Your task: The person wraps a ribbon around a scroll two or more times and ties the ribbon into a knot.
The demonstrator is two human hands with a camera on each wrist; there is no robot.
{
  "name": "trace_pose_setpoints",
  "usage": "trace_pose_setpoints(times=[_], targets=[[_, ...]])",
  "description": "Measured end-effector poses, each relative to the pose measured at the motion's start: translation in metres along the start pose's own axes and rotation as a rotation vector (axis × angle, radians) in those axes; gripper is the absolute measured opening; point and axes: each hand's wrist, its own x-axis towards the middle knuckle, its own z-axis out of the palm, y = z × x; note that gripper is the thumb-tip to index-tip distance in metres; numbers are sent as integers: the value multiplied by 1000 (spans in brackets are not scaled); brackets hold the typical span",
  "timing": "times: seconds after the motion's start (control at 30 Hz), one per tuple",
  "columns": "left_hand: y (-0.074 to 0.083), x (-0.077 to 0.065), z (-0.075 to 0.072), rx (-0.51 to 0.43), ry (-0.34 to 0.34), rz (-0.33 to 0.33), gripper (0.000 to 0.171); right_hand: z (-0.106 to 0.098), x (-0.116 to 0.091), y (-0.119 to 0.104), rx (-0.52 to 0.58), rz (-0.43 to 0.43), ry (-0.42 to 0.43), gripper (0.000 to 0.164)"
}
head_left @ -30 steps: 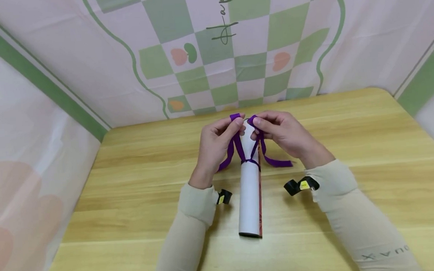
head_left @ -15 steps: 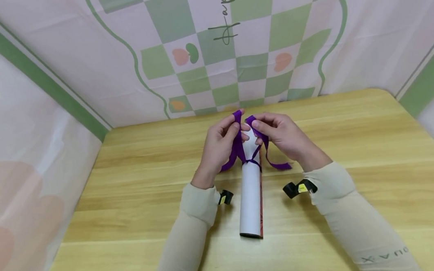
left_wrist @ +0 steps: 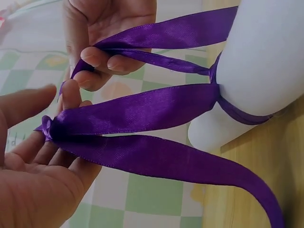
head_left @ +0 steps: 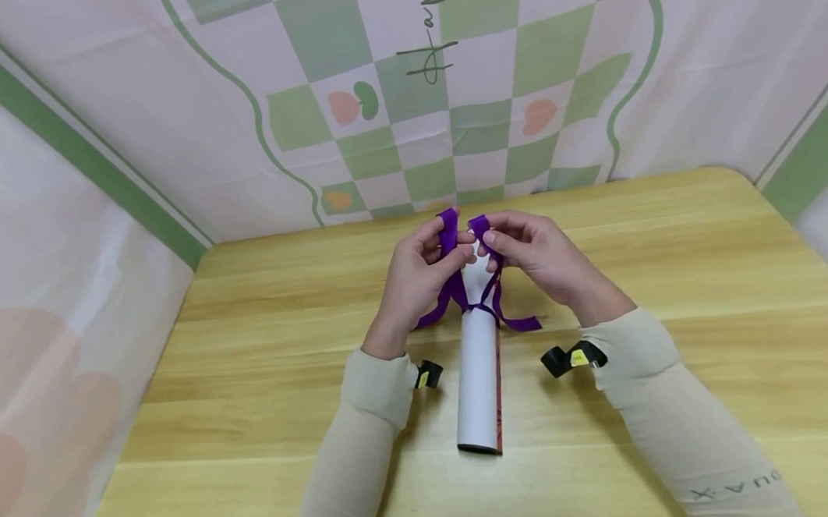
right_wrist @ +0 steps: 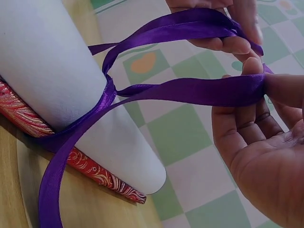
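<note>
A white roll (head_left: 478, 380), like a rolled-up scroll, lies lengthwise on the table. Its right edge shows a red patterned strip (right_wrist: 102, 173). Round the roll's middle is tied a purple ribbon (left_wrist: 142, 109), with loops drawn up toward both hands and tails hanging at either side. My left hand (head_left: 415, 278) holds one loop at its fingers, the thumb lifted away from the ribbon in the left wrist view. Opposite it, my right hand (head_left: 536, 256) pinches the other loop between thumb and forefinger. The fingertips of both hands come close together above the roll's far end.
The wooden table (head_left: 266, 391) reaches back to a checked cloth backdrop (head_left: 414, 133), with more cloth at the left and right. Black wrist cameras (head_left: 429, 375) jut inward from both cuffs, near the roll.
My left thumb has moved off the ribbon, toward the right hand. The left loop has risen slightly, and the right tail has drawn inward. The roll has hardly moved.
</note>
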Motion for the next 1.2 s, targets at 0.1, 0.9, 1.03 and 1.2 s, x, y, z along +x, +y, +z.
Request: trace_pose_setpoints(times=[0.1, 0.9, 1.03, 1.2], targets=[[2, 0, 0, 30, 5, -6, 47, 0, 0, 0, -11, 5, 6, 26], [-2, 0, -1, 81, 66, 77, 45, 1, -1, -2, -24, -61, -25, 29], [-4, 2, -1, 162, 53, 62, 49, 1, -1, -2, -27, -63, -22, 31], [-7, 2, -1, 123, 9, 52, 55, 2, -1, -3, -24, -63, -26, 33]])
